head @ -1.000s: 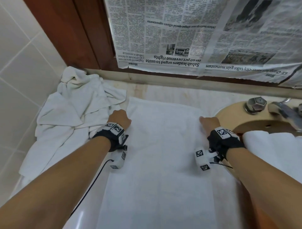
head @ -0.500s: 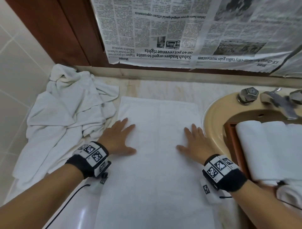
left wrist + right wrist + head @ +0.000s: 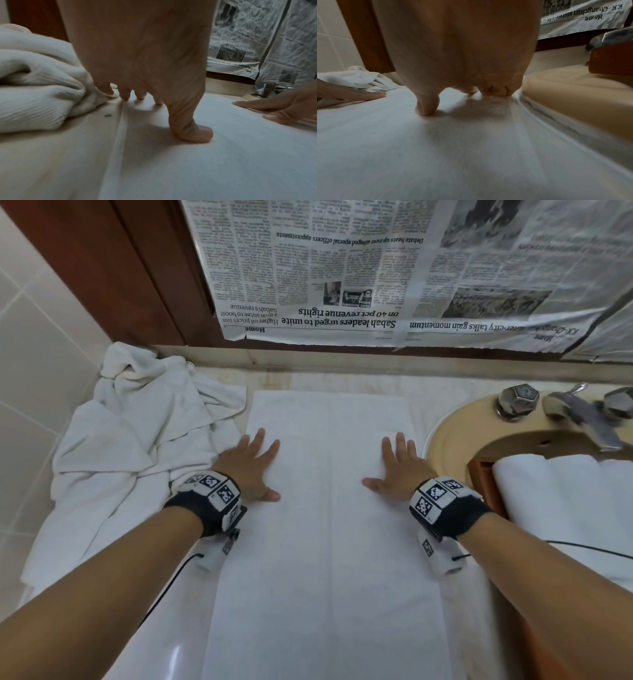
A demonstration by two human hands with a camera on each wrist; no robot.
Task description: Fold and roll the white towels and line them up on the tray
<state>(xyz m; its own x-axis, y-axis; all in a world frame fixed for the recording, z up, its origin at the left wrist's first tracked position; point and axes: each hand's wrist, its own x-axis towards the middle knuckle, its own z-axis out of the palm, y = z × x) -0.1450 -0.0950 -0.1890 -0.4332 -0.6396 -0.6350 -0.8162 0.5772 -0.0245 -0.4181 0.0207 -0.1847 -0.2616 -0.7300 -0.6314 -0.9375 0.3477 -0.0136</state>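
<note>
Matt terry-cloth towel (image 3: 329, 508), glossy metal tap (image 3: 579, 412) (chrome-like), wooden tray (image 3: 479, 474)

Both forearms are bare, with no sleeves. Each wrist wears a black band (image 3: 205, 515) topped with white blocks printed in black square markers (image 3: 433, 498). A thin black cable (image 3: 171, 580) trails from a white unit under each band.

The middle of the folded towel (image 3: 329, 508) is being left uncovered between the left hand (image 3: 248, 470) and the right hand (image 3: 399, 470). The left side is being crowded by a heap of crumpled towels (image 3: 137, 446) touching the left hand's outer fingers. The right side is being hemmed in by the sink rim (image 3: 448, 436), the tap (image 3: 579, 416) and the tray (image 3: 479, 474).
</note>
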